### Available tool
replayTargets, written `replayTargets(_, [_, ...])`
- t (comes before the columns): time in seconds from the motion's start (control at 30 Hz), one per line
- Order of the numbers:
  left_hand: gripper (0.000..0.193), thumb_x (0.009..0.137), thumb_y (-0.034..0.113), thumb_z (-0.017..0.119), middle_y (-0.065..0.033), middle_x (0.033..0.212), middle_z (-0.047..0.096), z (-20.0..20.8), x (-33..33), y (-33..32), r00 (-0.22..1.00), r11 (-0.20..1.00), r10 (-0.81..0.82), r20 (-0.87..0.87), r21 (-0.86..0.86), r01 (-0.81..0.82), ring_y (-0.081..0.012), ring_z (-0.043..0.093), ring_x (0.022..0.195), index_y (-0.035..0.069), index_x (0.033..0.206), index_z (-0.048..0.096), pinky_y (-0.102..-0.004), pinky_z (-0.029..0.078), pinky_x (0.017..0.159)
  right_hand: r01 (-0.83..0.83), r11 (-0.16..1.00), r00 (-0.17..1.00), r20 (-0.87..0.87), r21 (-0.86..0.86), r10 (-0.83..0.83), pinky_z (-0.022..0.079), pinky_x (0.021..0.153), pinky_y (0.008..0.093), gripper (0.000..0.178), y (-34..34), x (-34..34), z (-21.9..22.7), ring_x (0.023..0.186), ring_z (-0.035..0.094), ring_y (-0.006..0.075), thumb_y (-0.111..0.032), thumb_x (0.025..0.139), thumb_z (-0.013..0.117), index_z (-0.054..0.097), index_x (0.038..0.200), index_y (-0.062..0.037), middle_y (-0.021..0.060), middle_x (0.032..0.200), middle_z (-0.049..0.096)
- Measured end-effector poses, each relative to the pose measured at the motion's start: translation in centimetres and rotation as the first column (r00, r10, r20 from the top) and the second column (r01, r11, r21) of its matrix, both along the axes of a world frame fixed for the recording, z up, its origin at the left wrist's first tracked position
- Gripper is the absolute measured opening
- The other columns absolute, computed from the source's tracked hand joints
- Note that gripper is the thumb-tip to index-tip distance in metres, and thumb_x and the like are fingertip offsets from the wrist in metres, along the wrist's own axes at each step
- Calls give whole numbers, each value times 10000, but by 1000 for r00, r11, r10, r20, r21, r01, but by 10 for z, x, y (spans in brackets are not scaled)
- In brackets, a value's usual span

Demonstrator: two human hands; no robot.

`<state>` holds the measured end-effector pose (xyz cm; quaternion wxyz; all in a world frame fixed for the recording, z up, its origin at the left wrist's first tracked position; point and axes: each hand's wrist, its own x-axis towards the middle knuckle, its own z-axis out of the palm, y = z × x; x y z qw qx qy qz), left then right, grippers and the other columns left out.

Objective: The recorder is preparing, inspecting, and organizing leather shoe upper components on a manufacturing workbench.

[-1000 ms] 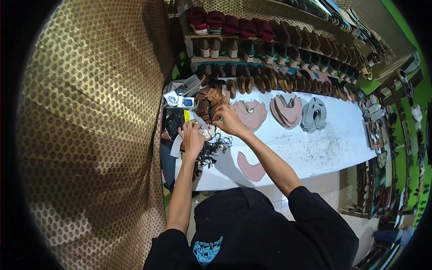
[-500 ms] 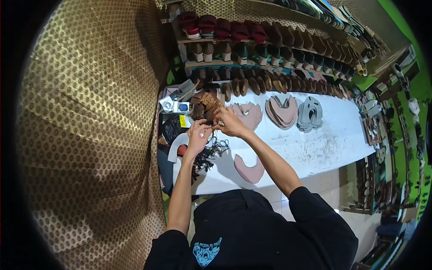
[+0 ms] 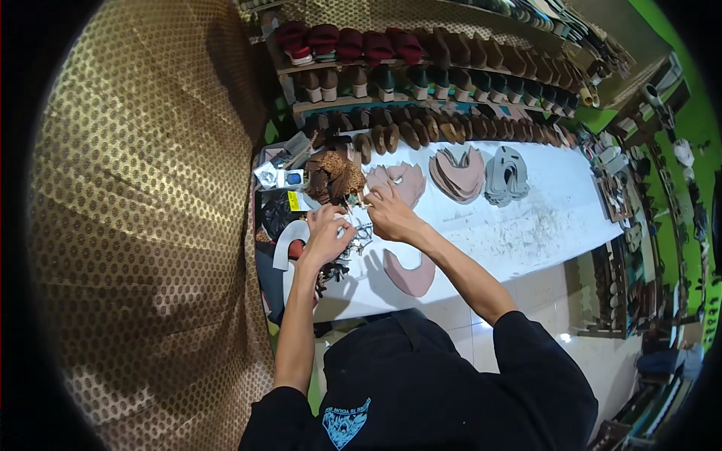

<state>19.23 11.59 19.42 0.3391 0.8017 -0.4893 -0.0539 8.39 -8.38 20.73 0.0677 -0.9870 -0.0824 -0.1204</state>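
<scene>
Over the left part of the white-covered table, my left hand has its fingers curved and apart, with a gap by the thumb; I see nothing in it. It hovers beside a tangle of small dark strips. My right hand is to its right, fingers bent together at the tips; whatever they pinch is too small to make out. Just beyond both hands lies a heap of brown and leopard-print straps. A single pink U-shaped piece lies nearer to me, below my right hand.
Stacks of pink cut pieces and grey cut pieces lie to the right. Rows of shoes line the back, with shelves of shoes above. A black bag and a white curved piece are at left, by a patterned gold curtain.
My hands have moved apart from each other; the left came a little toward me and the right shifted to the right of the strap heap. The whole view has shifted slightly.
</scene>
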Motion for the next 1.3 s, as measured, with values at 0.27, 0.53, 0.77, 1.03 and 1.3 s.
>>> replayTargets(0.27, [211,918,262,680,-88,1273,593,-23,-11,0,983,963,-166,-78,203,179,-315,429,1326,57,902,726,-511,239,1132,86,995,996,17,-54,-86,288,1126,644,170,-34,-51,-6,1258,489,335,-73,748,598,705,845,16,118,1173,613])
replayTargets(0.53, [142,905,218,694,-56,1253,607,-53,-35,-30,983,976,-76,-168,188,108,-292,460,1293,89,940,744,-572,194,1133,175,983,981,91,-47,-170,275,1124,654,92,-79,-101,-14,1231,516,337,-56,729,611,675,745,8,105,1148,625])
replayTargets(0.77, [199,723,267,846,-62,1114,662,-25,-78,-71,986,988,146,77,32,-148,-301,521,1194,79,755,788,-465,336,1083,159,985,983,107,-72,-151,271,1131,645,65,-116,-153,-19,1298,468,335,-53,812,608,632,761,-21,109,1207,577])
replayTargets(1.03, [136,722,219,841,-38,1179,671,-41,-121,-102,994,997,76,-79,21,-74,-288,522,1206,105,752,775,-454,338,1055,81,995,988,137,-59,-72,269,1147,631,146,-167,-202,-46,1312,454,328,-144,840,709,598,808,-55,80,1233,569])
replayTargets(1.3, [83,767,211,805,-15,1202,650,-54,-172,-122,985,995,83,-150,66,-74,-277,496,1252,145,813,784,-531,233,1120,84,996,996,7,39,-84,268,1152,613,225,-195,-242,-87,1310,459,317,-182,794,752,646,940,-49,84,1230,572])
